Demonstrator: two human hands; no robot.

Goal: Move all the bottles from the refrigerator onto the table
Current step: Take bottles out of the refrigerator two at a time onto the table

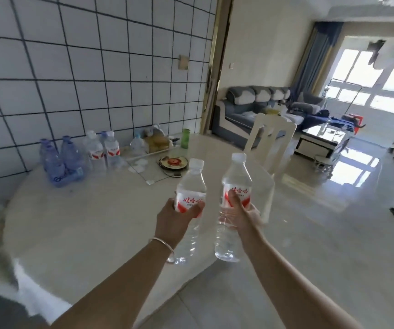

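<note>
My left hand (175, 216) grips a clear water bottle (191, 184) with a red and white label and a white cap. A second bottle of the same kind (235, 176) is in my right hand (243, 212). Both are upright and held in the air over the near right part of the round pale table (91, 224). At the table's far side, against the tiled wall, stand several bottles: red-labelled clear ones (102, 148) and blue-tinted ones (60, 157). The refrigerator is out of view.
A round plate (174, 162), a bag of food (156, 140), a green cup (185, 138) and a glass sheet (148, 169) lie on the table's far right. A white chair (270, 138) stands behind the table. Open tiled floor lies to the right; a sofa (250, 108) is beyond.
</note>
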